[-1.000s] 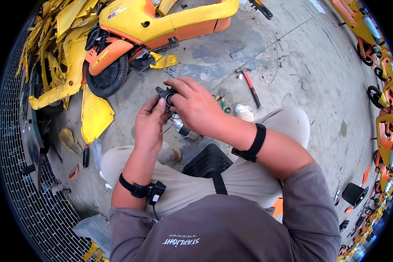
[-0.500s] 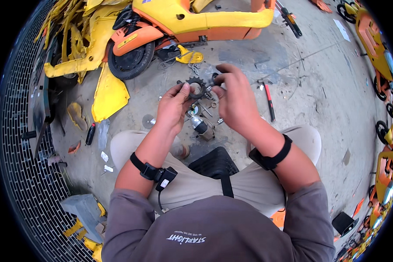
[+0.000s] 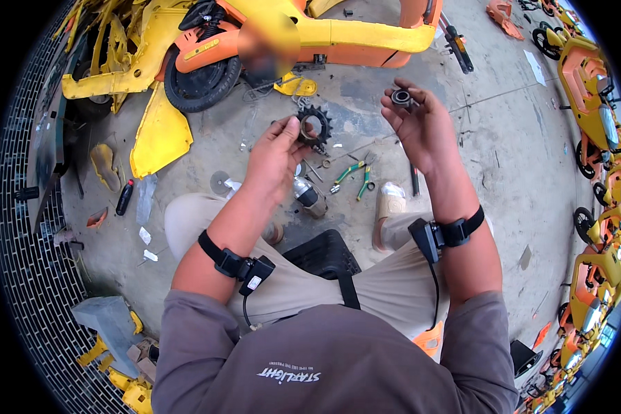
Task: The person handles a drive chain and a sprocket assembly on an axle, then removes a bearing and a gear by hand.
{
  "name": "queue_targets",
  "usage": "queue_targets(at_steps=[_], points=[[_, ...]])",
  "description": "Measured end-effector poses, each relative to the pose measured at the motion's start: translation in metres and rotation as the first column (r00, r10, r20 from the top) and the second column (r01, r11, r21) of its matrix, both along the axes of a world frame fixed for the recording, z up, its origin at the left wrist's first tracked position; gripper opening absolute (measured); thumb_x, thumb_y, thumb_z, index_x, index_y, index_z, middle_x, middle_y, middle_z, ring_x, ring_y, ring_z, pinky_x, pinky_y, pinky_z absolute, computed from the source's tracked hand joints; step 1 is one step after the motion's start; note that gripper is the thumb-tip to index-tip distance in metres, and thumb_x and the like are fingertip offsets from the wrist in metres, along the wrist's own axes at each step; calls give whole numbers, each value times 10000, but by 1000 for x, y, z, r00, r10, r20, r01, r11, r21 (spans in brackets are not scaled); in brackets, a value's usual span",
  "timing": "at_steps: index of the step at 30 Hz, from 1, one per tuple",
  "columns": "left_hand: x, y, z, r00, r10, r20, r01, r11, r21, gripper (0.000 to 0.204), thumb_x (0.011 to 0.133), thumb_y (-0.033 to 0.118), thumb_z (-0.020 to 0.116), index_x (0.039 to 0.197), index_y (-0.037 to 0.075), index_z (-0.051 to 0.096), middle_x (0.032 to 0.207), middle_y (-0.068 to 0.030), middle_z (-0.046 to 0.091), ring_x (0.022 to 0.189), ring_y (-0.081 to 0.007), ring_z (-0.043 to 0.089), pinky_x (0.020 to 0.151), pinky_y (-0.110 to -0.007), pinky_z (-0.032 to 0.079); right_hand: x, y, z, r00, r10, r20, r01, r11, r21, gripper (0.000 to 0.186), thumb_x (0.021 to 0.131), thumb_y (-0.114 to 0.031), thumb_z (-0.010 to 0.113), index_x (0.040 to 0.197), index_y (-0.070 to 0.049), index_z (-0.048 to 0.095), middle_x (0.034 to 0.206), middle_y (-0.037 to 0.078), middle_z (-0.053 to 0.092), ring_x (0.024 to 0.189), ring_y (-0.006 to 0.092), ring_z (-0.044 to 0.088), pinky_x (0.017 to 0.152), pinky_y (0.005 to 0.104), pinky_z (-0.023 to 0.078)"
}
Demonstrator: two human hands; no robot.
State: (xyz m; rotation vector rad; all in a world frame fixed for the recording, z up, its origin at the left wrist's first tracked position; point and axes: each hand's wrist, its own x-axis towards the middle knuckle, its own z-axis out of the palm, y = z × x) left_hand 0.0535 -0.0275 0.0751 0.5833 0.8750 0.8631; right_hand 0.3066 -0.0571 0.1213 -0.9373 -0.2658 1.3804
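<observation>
The hands swing wider apart now! The left hand (image 3: 276, 153) pinches the toothed ring (image 3: 326, 127); out to its right, the right hand (image 3: 426, 131) grips a bearing-like part (image 3: 406, 103), so the pieces look separated. Below the ring: power tool (image 3: 311, 199), green-handled pliers (image 3: 364, 183).

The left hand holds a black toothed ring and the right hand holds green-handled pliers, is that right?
Not quite: the head view shows a small round part in the right hand; the left hand does hold the black toothed ring.
</observation>
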Motion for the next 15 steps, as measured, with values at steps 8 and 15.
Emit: queue_targets(at_steps=[8, 15], points=[[-27, 28, 21, 994, 110, 9, -111, 993, 49, 254, 1019, 263, 606, 1168, 58, 598, 1046, -52, 674, 972, -165, 632, 914, -341, 465, 17, 108, -41, 897, 155, 413, -50, 966, -252, 237, 999, -57, 434, 1170, 45, 562, 963, 118, 627, 825, 229, 649, 745, 332, 579], [-43, 53, 20, 976, 200, -83, -194, 978, 82, 269, 1013, 246, 614, 1174, 31, 593, 1045, -65, 671, 951, -158, 634, 876, -327, 472, 46, 127, -299, 143, 523, 840, 95, 838, -538, 262, 904, -128, 508, 985, 28, 702, 869, 204, 709, 845, 271, 705, 750, 390, 565]])
